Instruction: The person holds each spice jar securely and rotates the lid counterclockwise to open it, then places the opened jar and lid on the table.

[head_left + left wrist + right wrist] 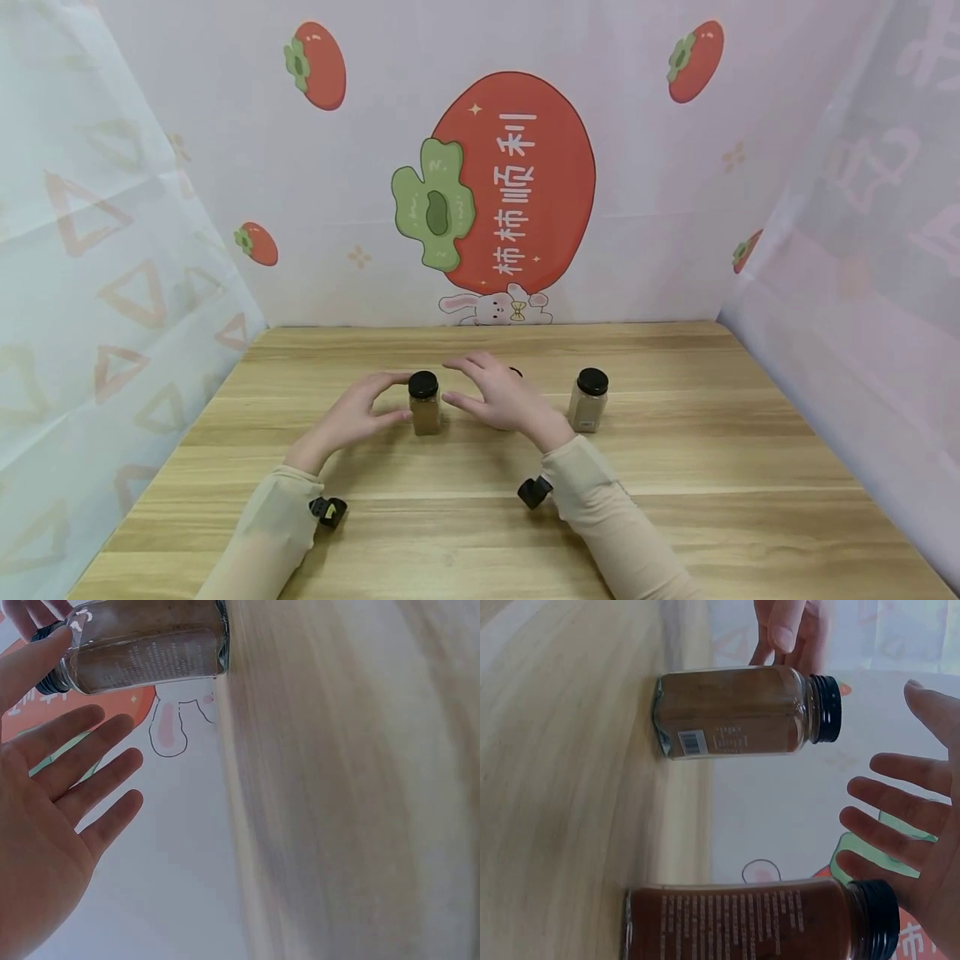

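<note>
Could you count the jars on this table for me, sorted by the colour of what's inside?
Brown jar: 1
Reddish-brown jar, mostly hidden behind the right hand in the head view: 1
Pale beige jar: 1
Total: 3

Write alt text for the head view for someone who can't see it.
A person's left grip and right grip, both open, flank an upright brown-filled jar on a wooden table. A paler jar stands farther right; a third jar is mostly hidden by the right grip. A pale backdrop shows red fruit.
</note>
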Demonstrator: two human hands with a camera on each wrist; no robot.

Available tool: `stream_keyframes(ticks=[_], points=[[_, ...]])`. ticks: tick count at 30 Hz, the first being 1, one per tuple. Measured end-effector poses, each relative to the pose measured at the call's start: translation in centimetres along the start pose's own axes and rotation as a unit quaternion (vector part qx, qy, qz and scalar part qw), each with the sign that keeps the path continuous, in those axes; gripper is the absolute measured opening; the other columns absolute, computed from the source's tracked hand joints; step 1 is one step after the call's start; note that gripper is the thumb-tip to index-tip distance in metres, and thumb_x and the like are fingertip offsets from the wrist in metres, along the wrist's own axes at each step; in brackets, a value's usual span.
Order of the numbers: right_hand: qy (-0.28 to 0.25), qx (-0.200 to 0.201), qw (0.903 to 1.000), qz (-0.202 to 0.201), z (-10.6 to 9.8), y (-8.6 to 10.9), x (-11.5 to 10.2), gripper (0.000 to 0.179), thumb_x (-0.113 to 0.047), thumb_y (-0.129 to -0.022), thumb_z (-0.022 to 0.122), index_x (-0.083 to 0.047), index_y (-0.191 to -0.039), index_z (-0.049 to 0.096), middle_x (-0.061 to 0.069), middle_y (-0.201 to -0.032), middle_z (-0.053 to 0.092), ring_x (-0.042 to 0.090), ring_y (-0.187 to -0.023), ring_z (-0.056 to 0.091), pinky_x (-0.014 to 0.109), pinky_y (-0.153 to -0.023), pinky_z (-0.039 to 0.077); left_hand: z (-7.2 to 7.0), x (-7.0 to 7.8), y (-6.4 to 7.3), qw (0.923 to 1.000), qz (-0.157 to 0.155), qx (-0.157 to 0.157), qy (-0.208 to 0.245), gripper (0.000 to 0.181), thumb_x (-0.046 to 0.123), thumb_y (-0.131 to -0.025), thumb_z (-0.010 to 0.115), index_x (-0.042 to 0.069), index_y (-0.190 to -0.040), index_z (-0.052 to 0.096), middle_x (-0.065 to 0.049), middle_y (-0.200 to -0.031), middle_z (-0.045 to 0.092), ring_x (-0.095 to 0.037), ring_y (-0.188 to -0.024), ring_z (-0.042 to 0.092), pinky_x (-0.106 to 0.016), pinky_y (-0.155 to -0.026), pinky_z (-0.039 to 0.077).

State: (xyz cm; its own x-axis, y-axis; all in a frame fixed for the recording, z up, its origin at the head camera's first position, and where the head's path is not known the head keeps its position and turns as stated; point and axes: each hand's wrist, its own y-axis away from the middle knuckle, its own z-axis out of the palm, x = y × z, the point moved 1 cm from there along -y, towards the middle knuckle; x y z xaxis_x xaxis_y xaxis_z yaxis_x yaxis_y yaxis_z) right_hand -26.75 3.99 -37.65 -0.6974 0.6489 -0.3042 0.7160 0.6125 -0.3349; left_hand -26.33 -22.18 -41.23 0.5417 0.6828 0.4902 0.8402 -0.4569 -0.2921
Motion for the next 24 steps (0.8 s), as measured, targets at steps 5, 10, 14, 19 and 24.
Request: stream_keyframes(ticks=[5, 10, 14, 19, 24], points=[[-0.011, 0.002, 0.9999, 0.008, 0.6, -0.3, -0.4, 0.053, -0.051, -0.093, 0.051, -0.02, -0.136, 0.05, 0.005, -0.134, 0.052, 0.02, -0.126, 0.048, 0.042, -0.102, 0.046, 0.0, -0.1, -0.1, 1.0, -0.005, -0.003, 0.003, 0.058, 0.043, -0.084, 0.069, 0.018, -0.133, 0.053, -0.002, -0.135, 0.056, -0.028, -0.128, 0.047, -0.052, -0.107, 0.036], [-0.017, 0.0, 0.9998, 0.013, 1.1, -0.6, -0.7, 0.052, -0.05, -0.094, 0.051, -0.02, -0.136, 0.049, 0.005, -0.133, 0.051, 0.021, -0.125, 0.048, 0.041, -0.101, 0.047, 0.1, -0.2, -0.2, 0.9999, -0.009, -0.005, 0.003, 0.058, 0.043, -0.083, 0.07, 0.016, -0.133, 0.054, -0.003, -0.134, 0.056, -0.029, -0.127, 0.048, -0.052, -0.106, 0.038], [-0.019, -0.003, 0.9997, 0.013, 1.5, -0.9, -0.9, 0.053, -0.05, -0.094, 0.049, -0.018, -0.137, 0.049, 0.005, -0.133, 0.052, 0.021, -0.125, 0.048, 0.041, -0.102, 0.046, 0.2, -0.2, -0.3, 0.9999, -0.011, -0.007, 0.001, 0.057, 0.041, -0.083, 0.071, 0.015, -0.131, 0.055, -0.004, -0.132, 0.058, -0.029, -0.125, 0.05, -0.053, -0.104, 0.039], [-0.022, 0.0, 0.9996, 0.018, 1.9, -1.1, -1.2, 0.053, -0.05, -0.095, 0.049, -0.017, -0.137, 0.049, 0.006, -0.133, 0.053, 0.021, -0.125, 0.049, 0.041, -0.102, 0.045, 0.4, -0.1, -0.5, 0.9999, -0.013, -0.008, 0.002, 0.053, 0.035, -0.082, 0.073, 0.014, -0.128, 0.057, -0.005, -0.129, 0.06, -0.029, -0.123, 0.052, -0.052, -0.103, 0.041], [-0.035, 0.005, 0.9991, 0.025, 2.2, -1.3, -1.5, 0.054, -0.048, -0.095, 0.051, -0.015, -0.137, 0.049, 0.007, -0.133, 0.054, 0.023, -0.126, 0.049, 0.042, -0.103, 0.045, 0.5, -0.1, -0.7, 0.9998, -0.015, -0.007, 0.01, 0.051, 0.033, -0.081, 0.075, 0.014, -0.126, 0.059, -0.004, -0.127, 0.061, -0.029, -0.122, 0.053, -0.052, -0.102, 0.042]])
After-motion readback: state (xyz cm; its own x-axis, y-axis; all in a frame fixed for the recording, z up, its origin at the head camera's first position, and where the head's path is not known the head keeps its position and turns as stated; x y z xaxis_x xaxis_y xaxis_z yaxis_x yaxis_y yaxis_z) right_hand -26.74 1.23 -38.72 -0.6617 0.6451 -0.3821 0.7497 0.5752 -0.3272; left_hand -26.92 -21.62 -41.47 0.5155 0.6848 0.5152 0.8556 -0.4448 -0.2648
